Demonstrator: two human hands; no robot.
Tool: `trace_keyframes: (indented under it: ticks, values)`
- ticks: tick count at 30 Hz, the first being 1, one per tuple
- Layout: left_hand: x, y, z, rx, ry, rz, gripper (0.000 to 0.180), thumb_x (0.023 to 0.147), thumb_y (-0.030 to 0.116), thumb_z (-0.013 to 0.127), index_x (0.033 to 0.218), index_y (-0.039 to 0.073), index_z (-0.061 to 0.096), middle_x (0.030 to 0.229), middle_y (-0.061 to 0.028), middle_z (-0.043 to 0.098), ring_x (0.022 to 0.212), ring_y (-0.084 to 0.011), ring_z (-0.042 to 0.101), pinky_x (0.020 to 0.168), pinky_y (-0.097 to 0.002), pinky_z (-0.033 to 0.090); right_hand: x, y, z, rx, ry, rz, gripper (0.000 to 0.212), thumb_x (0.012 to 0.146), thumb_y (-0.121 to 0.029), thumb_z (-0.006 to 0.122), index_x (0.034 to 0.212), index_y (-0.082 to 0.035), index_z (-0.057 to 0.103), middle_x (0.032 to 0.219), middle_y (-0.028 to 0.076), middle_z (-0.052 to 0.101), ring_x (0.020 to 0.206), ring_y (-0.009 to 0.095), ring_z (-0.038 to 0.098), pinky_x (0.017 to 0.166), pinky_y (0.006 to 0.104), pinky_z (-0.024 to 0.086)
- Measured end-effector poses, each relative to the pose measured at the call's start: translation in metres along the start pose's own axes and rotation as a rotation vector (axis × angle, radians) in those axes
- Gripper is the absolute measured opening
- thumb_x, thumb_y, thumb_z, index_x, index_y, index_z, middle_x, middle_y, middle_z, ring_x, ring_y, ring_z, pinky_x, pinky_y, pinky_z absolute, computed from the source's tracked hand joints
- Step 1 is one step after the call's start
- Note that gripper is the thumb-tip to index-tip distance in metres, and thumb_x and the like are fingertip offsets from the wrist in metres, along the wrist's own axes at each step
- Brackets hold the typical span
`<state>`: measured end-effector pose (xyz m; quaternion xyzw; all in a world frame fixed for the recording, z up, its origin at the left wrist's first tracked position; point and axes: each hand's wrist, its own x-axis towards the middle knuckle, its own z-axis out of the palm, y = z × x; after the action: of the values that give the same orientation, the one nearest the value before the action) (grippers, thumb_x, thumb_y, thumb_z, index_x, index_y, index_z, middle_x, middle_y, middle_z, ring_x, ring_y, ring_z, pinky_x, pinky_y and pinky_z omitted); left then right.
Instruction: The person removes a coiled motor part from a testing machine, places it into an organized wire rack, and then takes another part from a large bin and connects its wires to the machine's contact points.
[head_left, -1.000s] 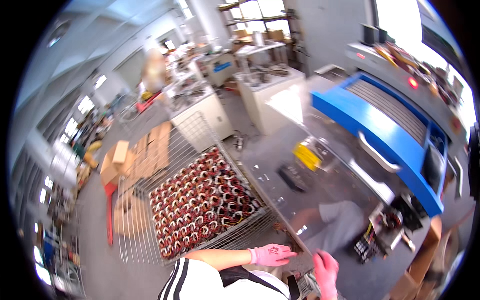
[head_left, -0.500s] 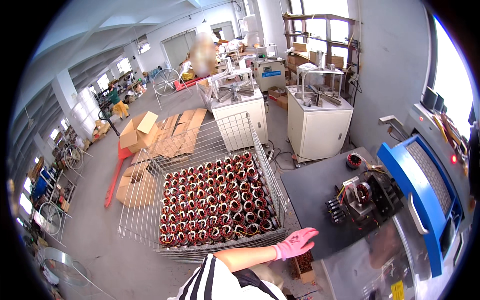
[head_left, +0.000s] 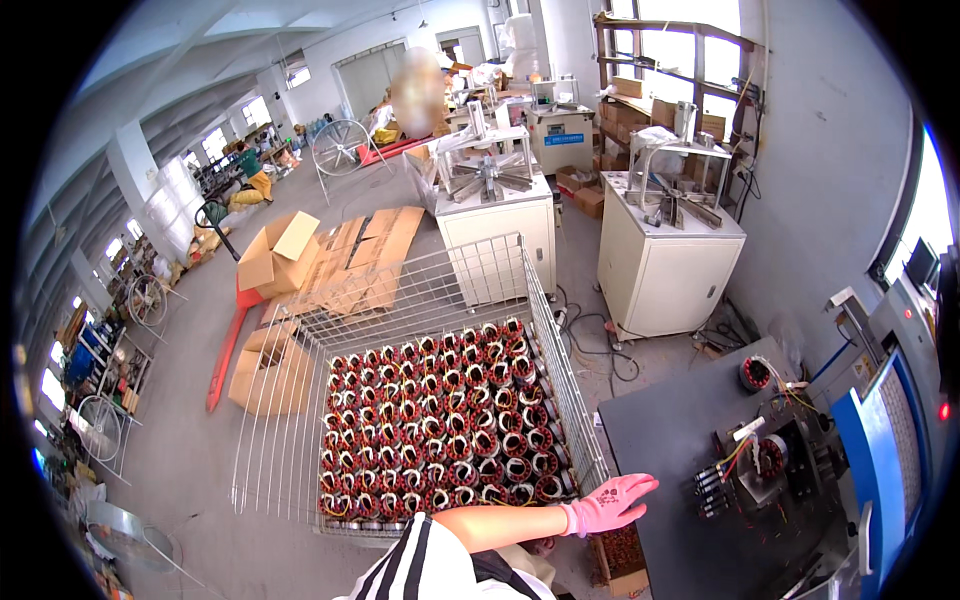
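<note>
Head view: pink-gloved left hand (head_left: 610,502) open — beside wire cage (head_left: 560,390).

One hand (head_left: 608,503) wears a pink knitted work glove with darker speckles across the palm. The forearm is bare. A short black-and-white striped sleeve (head_left: 425,563) covers the upper arm.

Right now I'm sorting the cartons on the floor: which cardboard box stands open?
The cardboard box behind the wire cage, beside the flattened cartons: its flaps stand up, while the box left of the cage is closed.
</note>
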<state>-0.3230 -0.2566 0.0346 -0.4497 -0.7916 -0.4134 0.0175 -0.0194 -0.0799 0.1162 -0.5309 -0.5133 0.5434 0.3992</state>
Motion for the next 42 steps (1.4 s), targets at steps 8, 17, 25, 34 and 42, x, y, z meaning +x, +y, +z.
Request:
trace_keyframes:
  ticks: [8, 17, 25, 34, 42]
  values:
    - [0.024, -0.039, -0.034, -0.051, -0.107, -0.017, 0.046, 0.088, 0.021, 0.060, 0.128, 0.002, 0.048, 0.129, -0.0189, 0.049, 0.117, -0.0356, 0.051, 0.100, -0.0420, 0.043, 0.012, -0.038, 0.008, 0.016, 0.290, -0.209, 0.031, 0.095, -0.020, 0.040, 0.109, -0.003, 0.061, 0.107, 0.010, 0.060, 0.102, 0.022, 0.057, 0.088, 0.0360, 0.046]
    - [0.041, -0.044, -0.024, 0.077, -0.091, 0.116, 0.033, 0.082, 0.022, 0.068, 0.109, 0.004, 0.061, 0.116, -0.0152, 0.061, 0.113, -0.0344, 0.055, 0.105, -0.0485, 0.036, 0.002, -0.131, 0.090, -0.687, -0.087, -1.155, 0.038, 0.064, 0.003, 0.061, 0.100, -0.007, 0.065, 0.103, 0.008, 0.063, 0.105, 0.027, 0.058, 0.093, 0.0433, 0.046]
    - [0.089, 0.018, -0.009, 0.049, -0.272, 0.336, 0.049, 0.081, 0.027, 0.067, 0.123, 0.004, 0.057, 0.126, -0.0167, 0.055, 0.124, -0.0377, 0.047, 0.108, -0.0491, 0.034, 0.065, -0.032, 0.222, -0.525, -0.329, -0.582, 0.043, 0.092, -0.021, 0.053, 0.127, 0.003, 0.050, 0.121, 0.021, 0.059, 0.114, 0.038, 0.053, 0.097, 0.0428, 0.042]
    - [0.087, -0.013, 0.082, 0.101, -0.254, 0.301, 0.055, 0.084, 0.025, 0.062, 0.133, 0.004, 0.049, 0.133, -0.0142, 0.046, 0.130, -0.0335, 0.041, 0.112, -0.0490, 0.030, 0.122, 0.014, 0.299, -0.029, -0.686, -0.164, 0.068, 0.096, -0.036, 0.055, 0.148, -0.002, 0.027, 0.131, 0.015, 0.055, 0.116, 0.025, 0.056, 0.099, 0.0362, 0.042]
    - [0.083, -0.020, 0.083, 0.023, -0.202, 0.288, 0.058, 0.080, 0.019, 0.065, 0.134, 0.005, 0.048, 0.129, -0.0131, 0.047, 0.126, -0.0336, 0.043, 0.111, -0.0495, 0.031, 0.206, -0.037, 0.271, -0.901, -0.090, -1.021, 0.046, 0.082, -0.022, 0.063, 0.125, -0.008, 0.057, 0.128, 0.012, 0.056, 0.116, 0.031, 0.052, 0.095, 0.0444, 0.044]
